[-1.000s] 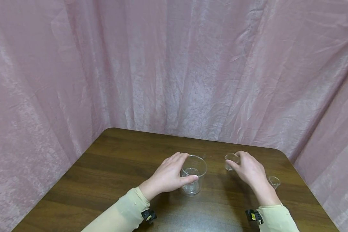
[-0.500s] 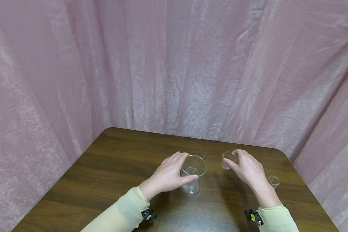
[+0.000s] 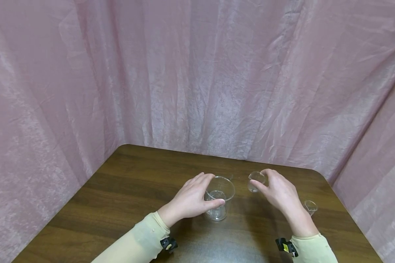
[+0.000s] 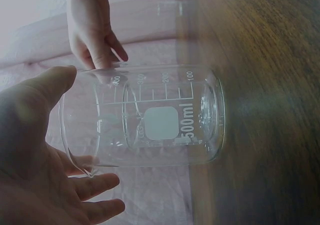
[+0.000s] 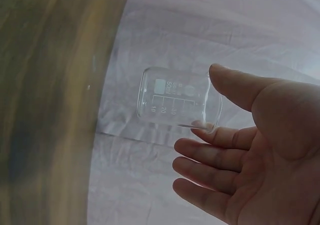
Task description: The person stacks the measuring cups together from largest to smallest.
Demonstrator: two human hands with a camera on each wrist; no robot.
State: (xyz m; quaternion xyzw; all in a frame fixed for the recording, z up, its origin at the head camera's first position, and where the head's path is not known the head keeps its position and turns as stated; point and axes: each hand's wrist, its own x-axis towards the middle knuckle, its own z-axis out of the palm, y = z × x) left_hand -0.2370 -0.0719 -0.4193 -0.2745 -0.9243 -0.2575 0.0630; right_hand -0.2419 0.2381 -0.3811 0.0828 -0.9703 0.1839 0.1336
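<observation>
In the head view my left hand (image 3: 192,200) grips a large clear glass beaker (image 4: 161,123) near its rim, thumb on the near side. White print on this upright beaker reads 500ml. A smaller glass beaker (image 3: 216,199) is nested inside it. Off to the right, my right hand (image 3: 281,191) pinches a small 50 ml beaker (image 5: 172,102) by its rim between thumb and index finger. The right wrist view shows that beaker upright and raised off the table, with the other fingers extended beneath the index finger.
Another tiny spouted beaker (image 3: 311,206) stands on the wooden table (image 3: 145,182) at the right, partly behind the right wrist. Pink curtains (image 3: 197,80) hang around the table's back and sides. Both wrists carry black straps.
My right hand has carried the 50 ml beaker leftward and slightly up in the head view, closer to the large beaker. The left hand and large beaker have stayed in place.
</observation>
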